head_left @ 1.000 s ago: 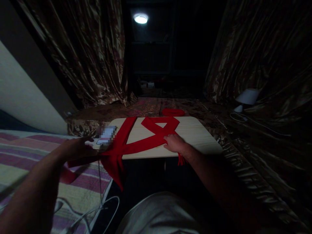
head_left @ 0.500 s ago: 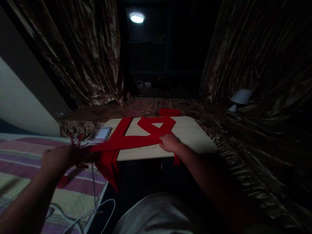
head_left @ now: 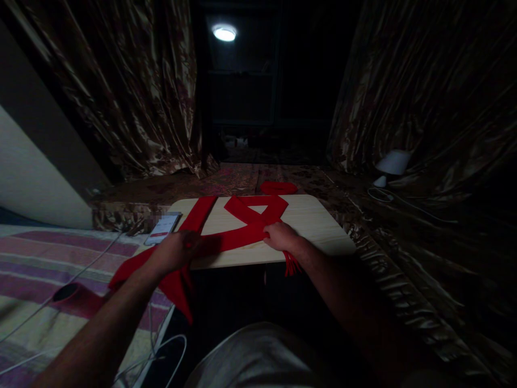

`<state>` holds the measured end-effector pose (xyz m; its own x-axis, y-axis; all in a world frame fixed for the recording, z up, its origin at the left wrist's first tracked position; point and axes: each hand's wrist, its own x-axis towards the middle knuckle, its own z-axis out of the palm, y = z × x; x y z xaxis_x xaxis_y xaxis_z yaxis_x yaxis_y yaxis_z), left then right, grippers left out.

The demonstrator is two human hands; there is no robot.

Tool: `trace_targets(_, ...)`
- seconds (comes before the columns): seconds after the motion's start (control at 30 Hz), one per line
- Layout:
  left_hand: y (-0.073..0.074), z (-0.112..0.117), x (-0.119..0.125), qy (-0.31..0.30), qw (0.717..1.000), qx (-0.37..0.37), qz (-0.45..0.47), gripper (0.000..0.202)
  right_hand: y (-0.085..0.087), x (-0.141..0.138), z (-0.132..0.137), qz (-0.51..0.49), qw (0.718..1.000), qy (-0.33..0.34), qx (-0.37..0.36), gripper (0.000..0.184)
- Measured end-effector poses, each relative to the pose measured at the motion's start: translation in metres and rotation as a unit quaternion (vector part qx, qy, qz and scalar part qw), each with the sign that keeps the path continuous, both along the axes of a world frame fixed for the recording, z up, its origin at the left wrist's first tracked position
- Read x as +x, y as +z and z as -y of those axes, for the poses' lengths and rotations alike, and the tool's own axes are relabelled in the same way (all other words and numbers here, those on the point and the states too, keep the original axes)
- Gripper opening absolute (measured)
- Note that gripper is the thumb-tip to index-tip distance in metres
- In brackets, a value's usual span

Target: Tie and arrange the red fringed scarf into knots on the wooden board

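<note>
A long red fringed scarf (head_left: 230, 240) lies in crossing loops over the small pale wooden table (head_left: 319, 223). My left hand (head_left: 177, 250) is closed on the scarf at the table's left edge, and more red cloth hangs below and trails onto the bed. My right hand (head_left: 280, 237) pinches the scarf near the table's front edge, right of the middle; its fringe dangles under the wrist. The phone (head_left: 163, 226) rests at the table's left corner, close beyond my left hand, with its screen lit.
Beyond the table's far edge is another folded red cloth (head_left: 278, 187). A white lamp (head_left: 393, 161) with its cord stands at the right. On the left, a striped bed cover (head_left: 32, 269) carries white cables (head_left: 177, 345) and a dark-mouthed reddish object (head_left: 75, 299). Patterned curtains hang behind.
My left hand has moved right and inward from the scarf's fringed end to the table's left edge. The stretch between my hands now sags in a curve. The right hand stays put.
</note>
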<state>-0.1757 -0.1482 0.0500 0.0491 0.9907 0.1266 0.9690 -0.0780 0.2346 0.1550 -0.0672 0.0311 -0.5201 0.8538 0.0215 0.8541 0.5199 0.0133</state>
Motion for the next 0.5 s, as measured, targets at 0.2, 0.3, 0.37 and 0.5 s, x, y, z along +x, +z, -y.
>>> trace_targets(0.2,-0.04,-0.036,0.093,-0.186,0.979,0.043,0.069,0.05,-0.005,0.01,-0.006,-0.085,0.996,-0.016,-0.032,0.032)
trace_targets(0.3,-0.055,-0.046,0.121,-0.163,0.984,0.059,0.034,0.06,-0.007,0.02,-0.012,-0.157,0.985,-0.065,-0.031,0.032)
trace_targets(0.37,-0.058,-0.049,0.132,-0.137,0.988,0.068,0.001,0.061,-0.006,0.029,-0.016,-0.185,0.977,-0.109,-0.004,0.034)
trace_targets(0.5,-0.054,-0.054,0.146,-0.108,0.988,0.106,-0.015,0.062,-0.002,0.04,-0.02,-0.197,0.972,-0.124,0.037,0.039)
